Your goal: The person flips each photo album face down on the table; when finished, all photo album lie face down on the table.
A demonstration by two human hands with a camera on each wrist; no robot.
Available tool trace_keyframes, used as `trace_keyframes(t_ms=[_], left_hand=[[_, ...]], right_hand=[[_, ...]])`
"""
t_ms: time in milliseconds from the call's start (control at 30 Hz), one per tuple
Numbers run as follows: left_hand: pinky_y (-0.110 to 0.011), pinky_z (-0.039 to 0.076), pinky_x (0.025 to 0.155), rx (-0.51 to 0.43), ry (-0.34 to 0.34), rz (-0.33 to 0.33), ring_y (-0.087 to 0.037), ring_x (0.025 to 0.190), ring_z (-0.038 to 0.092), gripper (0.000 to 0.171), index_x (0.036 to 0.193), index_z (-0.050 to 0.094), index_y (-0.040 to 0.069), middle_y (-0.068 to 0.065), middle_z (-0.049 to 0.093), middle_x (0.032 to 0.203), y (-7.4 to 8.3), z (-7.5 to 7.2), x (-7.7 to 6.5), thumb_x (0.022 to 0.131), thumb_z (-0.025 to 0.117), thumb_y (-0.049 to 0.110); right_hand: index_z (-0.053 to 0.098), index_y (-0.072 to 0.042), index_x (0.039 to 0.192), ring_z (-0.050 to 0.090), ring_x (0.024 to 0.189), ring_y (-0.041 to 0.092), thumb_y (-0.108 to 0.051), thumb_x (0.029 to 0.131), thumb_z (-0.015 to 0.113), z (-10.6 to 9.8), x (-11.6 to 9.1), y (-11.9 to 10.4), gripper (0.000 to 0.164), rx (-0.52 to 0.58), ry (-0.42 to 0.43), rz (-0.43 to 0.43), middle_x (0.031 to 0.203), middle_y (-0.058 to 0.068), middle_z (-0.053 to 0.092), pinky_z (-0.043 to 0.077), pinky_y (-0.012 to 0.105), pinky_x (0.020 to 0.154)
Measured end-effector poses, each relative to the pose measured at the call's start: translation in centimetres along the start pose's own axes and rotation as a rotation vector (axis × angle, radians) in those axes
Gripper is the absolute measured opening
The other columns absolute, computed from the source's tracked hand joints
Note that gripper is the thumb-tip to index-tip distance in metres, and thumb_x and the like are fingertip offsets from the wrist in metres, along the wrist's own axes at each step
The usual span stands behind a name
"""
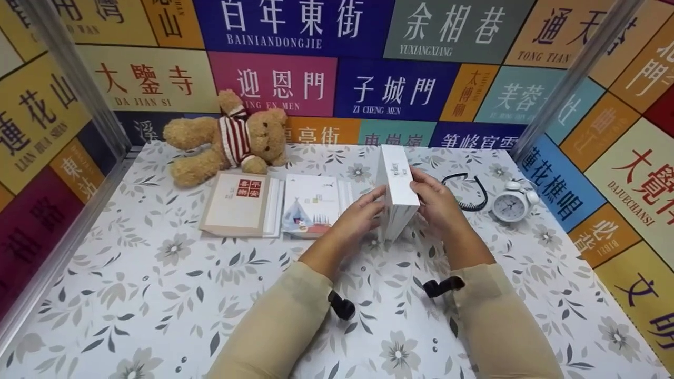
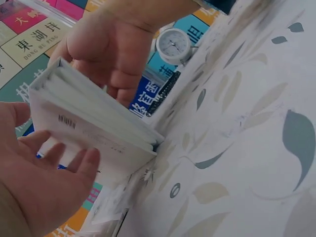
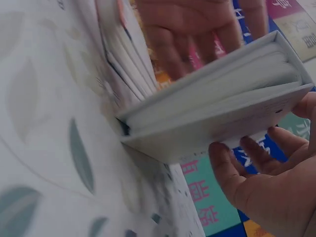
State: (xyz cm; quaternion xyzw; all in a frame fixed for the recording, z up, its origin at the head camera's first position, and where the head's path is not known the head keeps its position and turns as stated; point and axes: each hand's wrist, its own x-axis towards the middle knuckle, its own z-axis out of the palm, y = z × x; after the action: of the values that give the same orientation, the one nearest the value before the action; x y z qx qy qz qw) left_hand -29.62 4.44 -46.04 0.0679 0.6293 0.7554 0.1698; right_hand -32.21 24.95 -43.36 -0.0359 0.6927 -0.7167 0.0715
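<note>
A white photo album [image 1: 401, 176] is held upright on the table, its spine with small print facing me. My left hand [image 1: 363, 215] holds it from the left, fingers against a cover. From the other side my right hand [image 1: 439, 202] grips it, thumb by the spine and fingers along the cover. In the left wrist view a barcode shows on the cover beside my left fingers [image 2: 89, 160]. The page block [image 3: 212, 91] appears between the covers in the right wrist view. Left of it lie a beige album [image 1: 237, 205] and a white album with a tent picture [image 1: 310, 208].
A teddy bear [image 1: 231, 137] in a striped top lies at the back left. To the right are a black headband [image 1: 476, 197] and a white alarm clock [image 1: 511, 202]. A floral cloth covers the table [image 1: 174, 300]; printed panels [image 1: 274, 79] wall it in.
</note>
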Motion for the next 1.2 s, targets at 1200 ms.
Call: trace_keyframes(t_ms=[1200], left_hand=[[-0.037,0.018,0.138,-0.133,0.078,-0.158,-0.021,0.169,0.013,0.073,0.171,0.027,0.012,-0.008,0.02,0.181,-1.0,-0.5,0.5,0.104,0.055,0.019]], right_hand=[[0.031,-0.008,0.169,0.04,0.159,0.027,-0.017,0.106,0.065,-3.8,1.5,2.4,0.072,-0.329,0.102,0.213,0.174,0.012,0.037,0.038,0.035,0.13]])
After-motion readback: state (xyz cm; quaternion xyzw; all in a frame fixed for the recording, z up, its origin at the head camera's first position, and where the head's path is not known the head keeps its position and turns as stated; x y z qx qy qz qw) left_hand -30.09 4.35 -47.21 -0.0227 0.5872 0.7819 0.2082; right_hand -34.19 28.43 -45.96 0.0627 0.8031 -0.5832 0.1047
